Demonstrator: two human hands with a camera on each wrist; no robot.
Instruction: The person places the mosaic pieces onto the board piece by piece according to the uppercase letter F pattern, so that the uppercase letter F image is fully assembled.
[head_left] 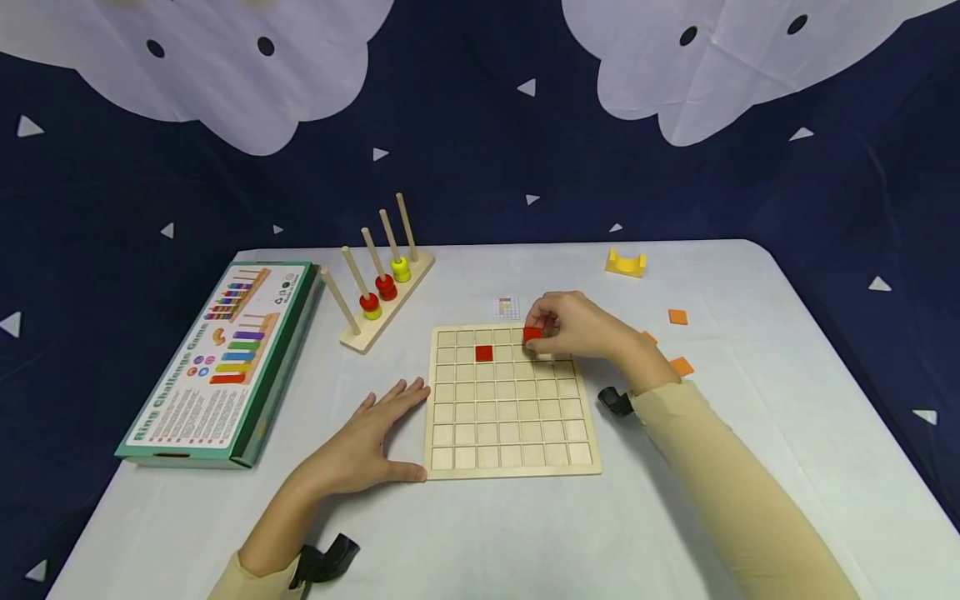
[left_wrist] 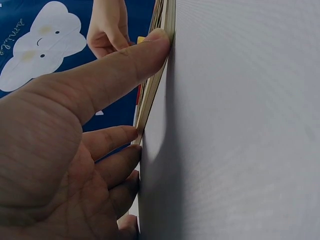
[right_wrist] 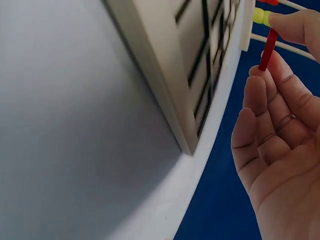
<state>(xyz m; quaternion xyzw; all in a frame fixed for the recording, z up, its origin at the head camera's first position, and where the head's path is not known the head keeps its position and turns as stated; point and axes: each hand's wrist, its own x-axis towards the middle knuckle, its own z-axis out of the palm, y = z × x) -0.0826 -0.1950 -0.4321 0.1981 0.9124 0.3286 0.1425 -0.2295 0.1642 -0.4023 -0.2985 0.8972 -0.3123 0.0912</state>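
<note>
A wooden grid board point(head_left: 510, 433) lies flat on the white table. In its second row from the far side sits a red square tile point(head_left: 483, 353). My right hand point(head_left: 577, 327) is over the board's far right part, pinching another red square tile point(head_left: 532, 333) between thumb and fingertips; the right wrist view shows this tile point(right_wrist: 268, 50) edge-on. Along the board's left edge rests my left hand point(head_left: 367, 442), fingers spread. Its thumb point(left_wrist: 155, 45) touches the board's edge in the left wrist view.
Left of the board lies a Ring Challenge Game box point(head_left: 202, 358). Behind the board stand a peg rack point(head_left: 358, 340) with red and yellow rings and a small printed pattern card point(head_left: 506, 307). A yellow curved block point(head_left: 626, 264) and several orange tiles point(head_left: 678, 317) lie to the right.
</note>
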